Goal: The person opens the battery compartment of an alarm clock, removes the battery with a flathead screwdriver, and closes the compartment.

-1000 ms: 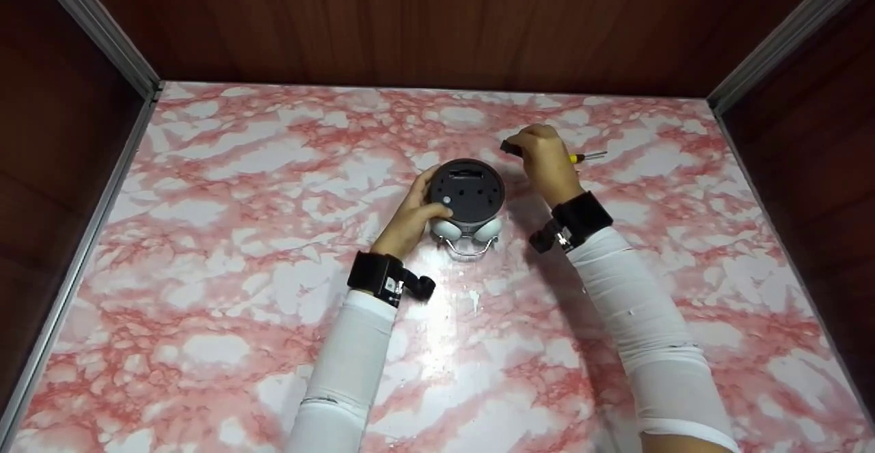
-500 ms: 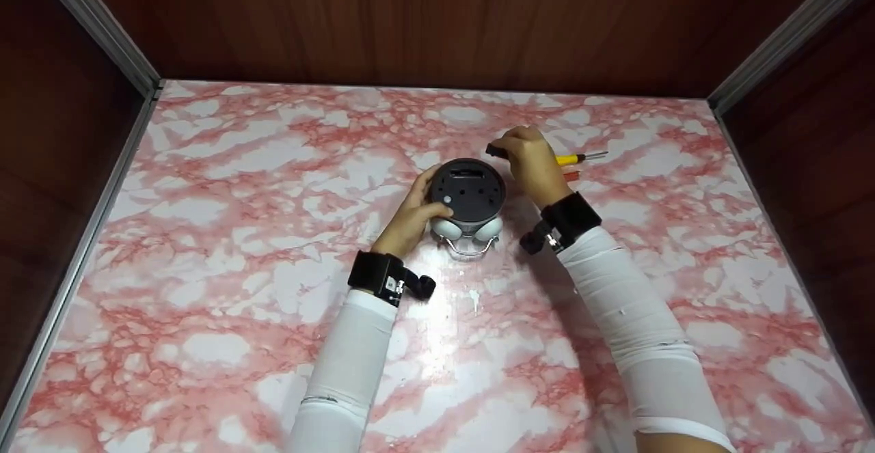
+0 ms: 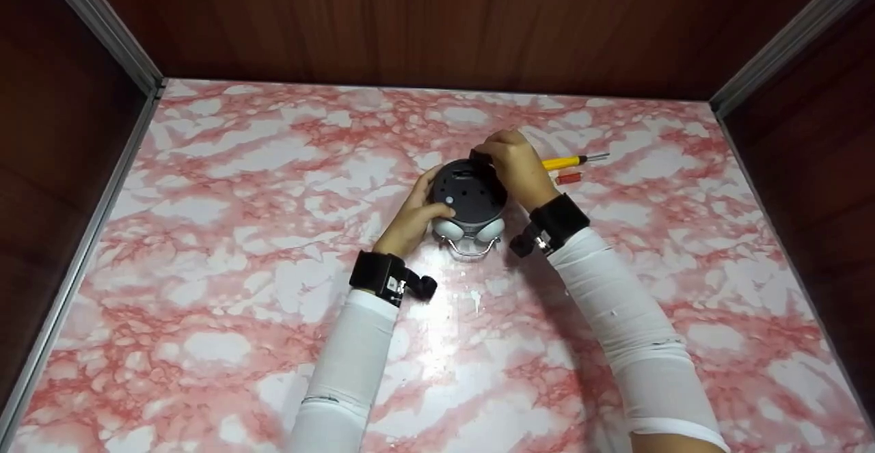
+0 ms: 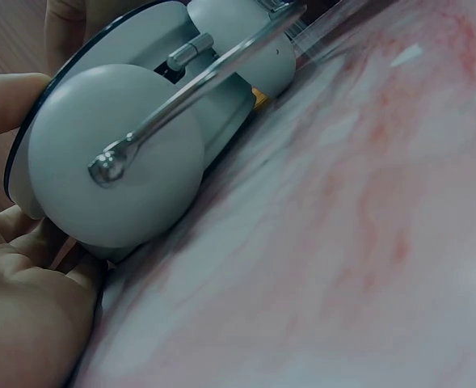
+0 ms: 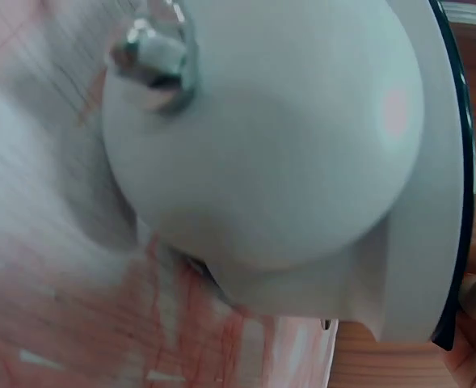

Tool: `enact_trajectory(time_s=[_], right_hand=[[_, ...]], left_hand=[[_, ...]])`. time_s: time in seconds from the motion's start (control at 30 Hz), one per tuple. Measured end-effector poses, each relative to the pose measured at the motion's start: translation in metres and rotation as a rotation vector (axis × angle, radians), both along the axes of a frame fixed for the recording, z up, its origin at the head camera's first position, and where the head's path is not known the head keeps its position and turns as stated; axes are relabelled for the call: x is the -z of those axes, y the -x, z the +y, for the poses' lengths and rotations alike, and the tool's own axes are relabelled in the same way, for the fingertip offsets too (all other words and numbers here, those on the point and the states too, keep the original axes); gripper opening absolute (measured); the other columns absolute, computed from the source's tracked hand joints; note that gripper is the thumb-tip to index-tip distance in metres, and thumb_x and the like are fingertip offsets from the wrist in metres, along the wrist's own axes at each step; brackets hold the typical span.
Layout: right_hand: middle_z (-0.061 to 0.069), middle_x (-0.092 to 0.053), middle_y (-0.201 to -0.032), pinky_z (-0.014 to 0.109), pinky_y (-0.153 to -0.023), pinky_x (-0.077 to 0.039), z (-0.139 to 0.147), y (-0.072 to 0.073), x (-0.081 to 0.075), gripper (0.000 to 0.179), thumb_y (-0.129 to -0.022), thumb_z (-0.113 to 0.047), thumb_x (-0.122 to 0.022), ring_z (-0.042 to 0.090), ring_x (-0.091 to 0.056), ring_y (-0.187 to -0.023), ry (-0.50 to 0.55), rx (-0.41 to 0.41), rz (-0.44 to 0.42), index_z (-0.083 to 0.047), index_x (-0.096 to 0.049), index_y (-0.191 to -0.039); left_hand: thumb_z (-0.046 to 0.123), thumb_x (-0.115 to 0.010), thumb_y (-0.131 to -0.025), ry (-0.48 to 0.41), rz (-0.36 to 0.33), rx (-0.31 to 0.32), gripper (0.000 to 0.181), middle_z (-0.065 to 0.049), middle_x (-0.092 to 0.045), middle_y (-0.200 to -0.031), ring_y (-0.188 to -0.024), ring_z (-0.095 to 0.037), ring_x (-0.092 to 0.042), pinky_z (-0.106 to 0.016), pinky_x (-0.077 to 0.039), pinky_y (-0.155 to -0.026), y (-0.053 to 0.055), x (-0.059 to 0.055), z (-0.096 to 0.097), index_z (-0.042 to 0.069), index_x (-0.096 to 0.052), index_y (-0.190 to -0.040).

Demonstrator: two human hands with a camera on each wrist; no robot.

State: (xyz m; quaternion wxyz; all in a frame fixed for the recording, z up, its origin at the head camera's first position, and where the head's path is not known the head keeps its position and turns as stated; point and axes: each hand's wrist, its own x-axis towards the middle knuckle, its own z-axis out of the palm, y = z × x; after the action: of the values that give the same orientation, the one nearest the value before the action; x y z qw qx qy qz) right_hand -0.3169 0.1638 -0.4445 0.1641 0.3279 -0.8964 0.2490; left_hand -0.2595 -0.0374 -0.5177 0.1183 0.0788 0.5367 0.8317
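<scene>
A twin-bell alarm clock (image 3: 472, 200) lies with its black back up in the head view, its two white bells and wire handle toward me. My left hand (image 3: 412, 215) grips its left side, the thumb on the back. In the left wrist view a bell (image 4: 112, 153) and the handle show beside those fingers. A slot-like battery compartment (image 3: 463, 175) lies open near the far rim. My right hand (image 3: 516, 169) pinches a small black piece (image 3: 480, 158), like a battery cover, at the clock's far right rim. The right wrist view is mostly filled by a bell (image 5: 278, 145).
Beyond the right hand lies a screwdriver with a yellow handle (image 3: 562, 162), its shaft pointing right. Next to it is a small red object (image 3: 569, 178), too small to make out. Dark wood panels (image 3: 437, 22) enclose the marbled red-and-white table (image 3: 239, 234) at the back and sides.
My right hand has moved left with the black piece, from beside the clock to its far rim, uncovering the screwdriver's handle and the red object. My left hand and the clock stay put.
</scene>
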Motion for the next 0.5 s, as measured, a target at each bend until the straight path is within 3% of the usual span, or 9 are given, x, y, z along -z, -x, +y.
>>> enact_trajectory(time_s=[0.5], right_hand=[[0.022, -0.066, -0.105, 0.043, -0.090, -0.054, -0.0091, -0.0061, 0.0020, 0.024, -0.098, 0.008, -0.055, 0.037, -0.061, -0.102, -0.009, -0.054, -0.025, 0.003, -0.076, -0.108]], left_hand=[[-0.013, -0.057, -0.075, 0.003, 0.017, 0.014, 0.089, -0.016, -0.031, -0.161, -0.142, -0.026, -0.036, -0.031, -0.034, -0.114, 0.0003, -0.0011, -0.0008, 0.005, -0.026, -0.157]])
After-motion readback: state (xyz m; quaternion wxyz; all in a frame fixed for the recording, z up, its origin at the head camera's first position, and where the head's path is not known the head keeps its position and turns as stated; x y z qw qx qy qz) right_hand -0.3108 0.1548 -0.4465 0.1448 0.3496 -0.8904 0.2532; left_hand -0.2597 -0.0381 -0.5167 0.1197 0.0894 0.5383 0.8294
